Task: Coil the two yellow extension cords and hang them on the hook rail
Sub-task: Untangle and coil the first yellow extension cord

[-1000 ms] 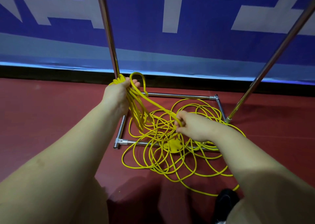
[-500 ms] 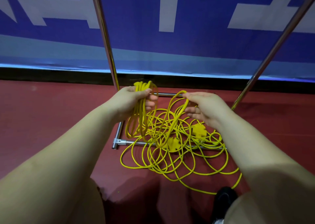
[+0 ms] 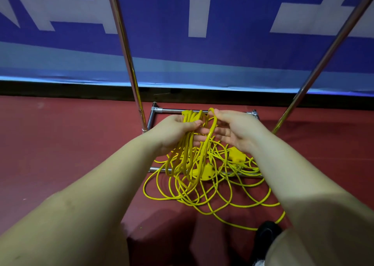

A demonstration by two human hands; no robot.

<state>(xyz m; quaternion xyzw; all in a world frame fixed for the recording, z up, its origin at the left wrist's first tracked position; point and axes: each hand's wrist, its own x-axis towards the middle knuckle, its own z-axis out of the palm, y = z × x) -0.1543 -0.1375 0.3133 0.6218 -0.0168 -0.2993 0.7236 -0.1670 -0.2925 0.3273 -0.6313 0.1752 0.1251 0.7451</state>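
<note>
Several loops of yellow cord (image 3: 187, 144) hang limp below the left hand (image 3: 174, 132), its fingers clamped round the bunch. Right hand (image 3: 232, 132) pinches one fresh loop beside it. Light, floppy, tangle-prone (grip at the gathered top). Loose cord (image 3: 202, 193) sprawls beneath.

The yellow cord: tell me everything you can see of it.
The yellow cord is thin, glossy and round, plastic-sheathed by its look. Most of it sprawls in tangled loops on the red floor, across the chrome rack base. Several gathered loops hang from the left hand, which grips them; the right hand brings another loop over. Two yellow plug blocks lie in the tangle. Whether this is one cord or two cannot be told.
</note>
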